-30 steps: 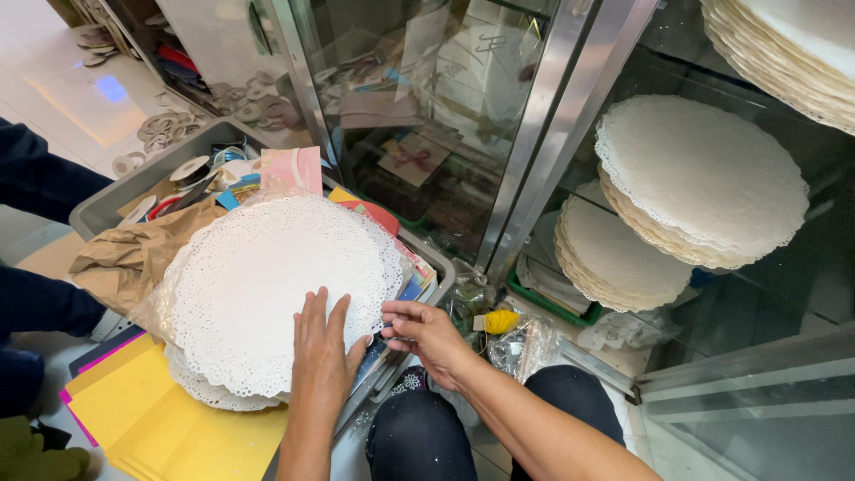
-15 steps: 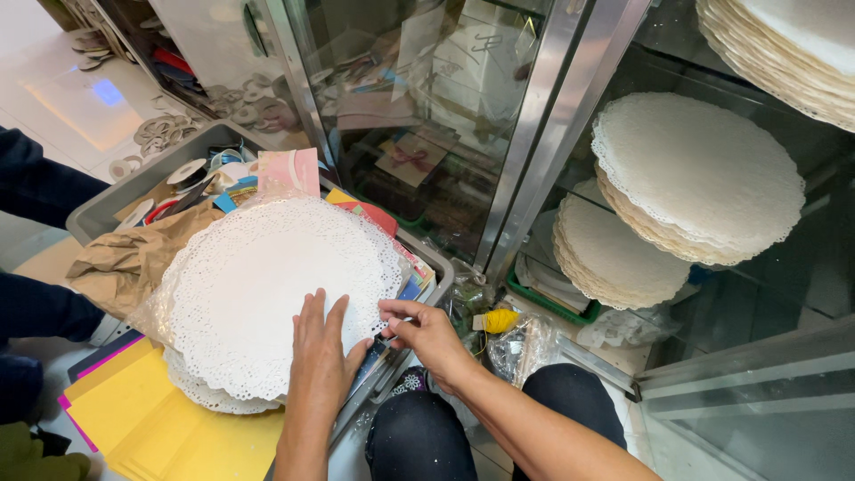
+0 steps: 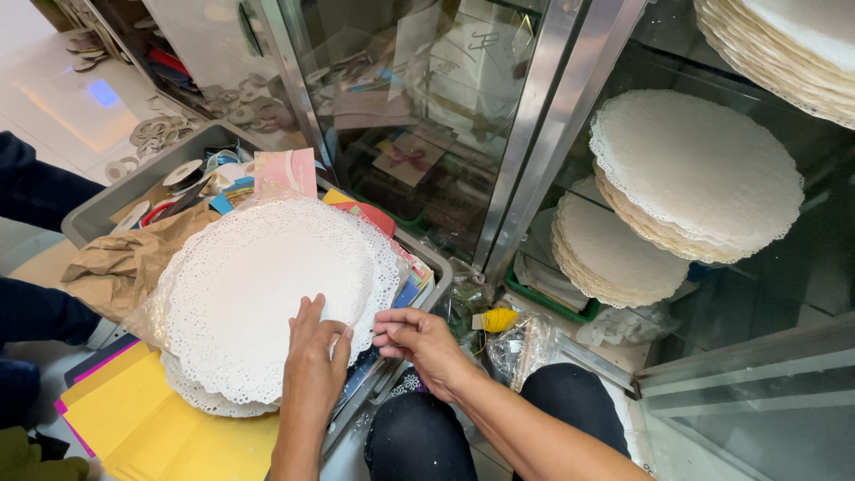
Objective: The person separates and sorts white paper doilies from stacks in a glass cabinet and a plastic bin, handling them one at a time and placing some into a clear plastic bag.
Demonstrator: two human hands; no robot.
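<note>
A stack of large round white lace paper doilies (image 3: 258,294) lies on top of a grey plastic bin (image 3: 93,214). My left hand (image 3: 313,356) rests flat on the near right part of the top doily, fingers spread. My right hand (image 3: 420,343) is at the doilies' right edge, its fingertips pinching the lace rim. My knees in dark trousers are below both hands.
Crumpled brown paper (image 3: 120,263), ribbon rolls and coloured cards fill the bin. Yellow paper sheets (image 3: 142,423) lie at the lower left. A glass cabinet with metal posts (image 3: 534,134) holds more doily stacks (image 3: 695,174). A yellow thread spool (image 3: 497,319) lies on the floor. Another person's dark sleeve (image 3: 36,187) is at the left.
My right hand has shifted slightly left, onto the doilies' rim. My left hand stays pressed on the top doily.
</note>
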